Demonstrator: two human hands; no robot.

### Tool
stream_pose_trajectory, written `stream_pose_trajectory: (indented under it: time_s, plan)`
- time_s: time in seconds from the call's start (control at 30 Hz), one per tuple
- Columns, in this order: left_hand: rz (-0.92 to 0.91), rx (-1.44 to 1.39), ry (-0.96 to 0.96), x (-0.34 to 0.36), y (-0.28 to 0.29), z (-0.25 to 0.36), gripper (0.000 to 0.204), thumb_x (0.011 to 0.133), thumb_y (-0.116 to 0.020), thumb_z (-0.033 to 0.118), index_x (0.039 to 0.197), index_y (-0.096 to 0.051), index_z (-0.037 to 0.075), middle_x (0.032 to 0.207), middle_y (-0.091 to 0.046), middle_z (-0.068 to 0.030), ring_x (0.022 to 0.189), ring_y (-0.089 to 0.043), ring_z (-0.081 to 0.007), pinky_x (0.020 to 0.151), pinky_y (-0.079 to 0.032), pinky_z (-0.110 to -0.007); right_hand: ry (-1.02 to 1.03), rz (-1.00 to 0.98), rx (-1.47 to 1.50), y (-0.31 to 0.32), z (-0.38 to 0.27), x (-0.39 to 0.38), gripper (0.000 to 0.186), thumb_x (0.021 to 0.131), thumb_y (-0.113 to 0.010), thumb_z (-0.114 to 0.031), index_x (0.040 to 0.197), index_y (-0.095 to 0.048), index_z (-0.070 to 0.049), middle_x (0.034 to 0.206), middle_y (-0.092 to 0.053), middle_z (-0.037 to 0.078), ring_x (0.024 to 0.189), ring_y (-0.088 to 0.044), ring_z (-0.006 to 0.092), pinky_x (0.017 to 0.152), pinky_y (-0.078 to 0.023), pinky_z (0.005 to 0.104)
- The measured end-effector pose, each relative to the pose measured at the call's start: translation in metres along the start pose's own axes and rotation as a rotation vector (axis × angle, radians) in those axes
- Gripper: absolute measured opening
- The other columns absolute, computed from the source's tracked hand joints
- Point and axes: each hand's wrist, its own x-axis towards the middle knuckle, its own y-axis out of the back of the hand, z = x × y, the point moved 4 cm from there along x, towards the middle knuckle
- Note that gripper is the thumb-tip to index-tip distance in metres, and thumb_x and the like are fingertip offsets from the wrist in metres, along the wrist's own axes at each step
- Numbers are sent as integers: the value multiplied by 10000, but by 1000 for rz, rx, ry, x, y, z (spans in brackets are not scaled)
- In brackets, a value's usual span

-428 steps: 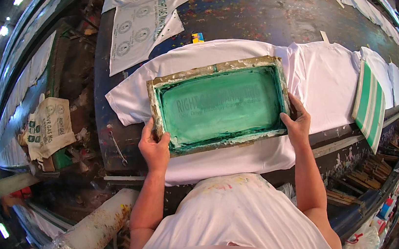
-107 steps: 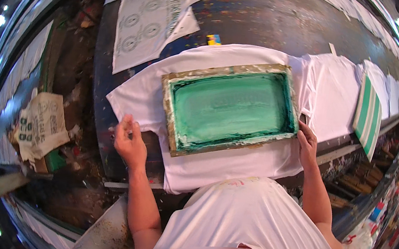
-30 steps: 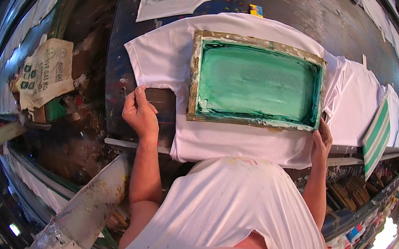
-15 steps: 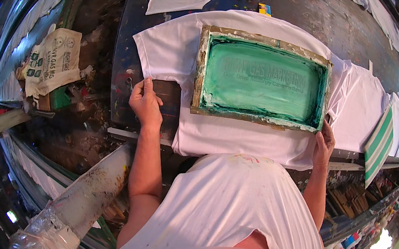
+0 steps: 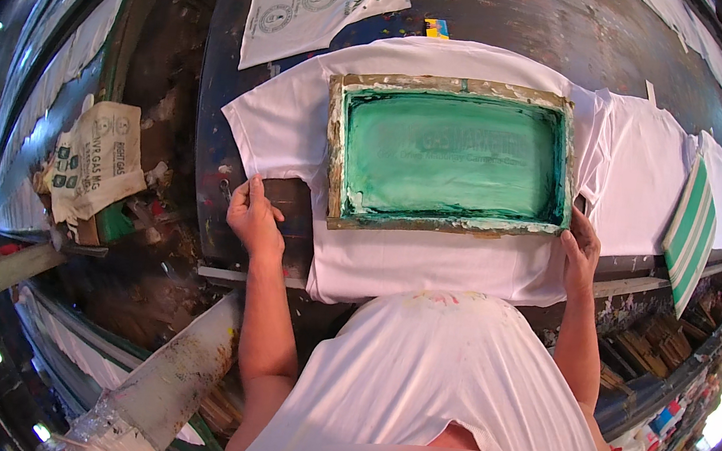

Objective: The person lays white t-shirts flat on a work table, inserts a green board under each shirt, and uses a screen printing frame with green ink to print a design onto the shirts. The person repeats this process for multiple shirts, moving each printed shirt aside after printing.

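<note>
Pinching white shirt (image 5: 427,269) by the sleeve with pretty much closed left hand (image 5: 256,221) | gripping wooden frame (image 5: 448,88) at near right corner with half-curled right hand (image 5: 582,249)

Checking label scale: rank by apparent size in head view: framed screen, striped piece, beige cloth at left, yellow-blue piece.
1. Framed screen
2. Beige cloth, striped piece: too close to rank
3. Yellow-blue piece

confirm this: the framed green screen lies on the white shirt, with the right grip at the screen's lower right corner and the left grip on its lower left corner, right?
Not quite: the left grip is not on the framed green screen; the head view shows it at the hem of the sleeve at the left of the white shirt. The rest stands.
</note>
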Motion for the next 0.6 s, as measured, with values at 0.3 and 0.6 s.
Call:
stream_pose_trajectory:
  time_s: [0.3, 0.6]
  plan:
    - [10, 56, -12, 1, -3, 1, 207, 1070, -682, 185, 1054, -714, -18, 622, -453, 53, 486, -387, -36, 424, -408, -239, 7, -20, 34, 0, 3, 1, 619, 969, -757, -174, 1500, -551, 69, 1360, -674, 103, 1249, -625, 180, 1118, -452, 335]
    - [-10, 44, -50, 1, -1, -2, 201, 1078, -671, 192, 1038, -700, -3, 593, -438, 50, 473, -362, -34, 417, -381, -245, 11, -31, 90, 2, 7, 1, 599, 963, -781, -174, 1474, -574, 62, 1375, -673, 109, 1247, -633, 176, 1109, -469, 335]
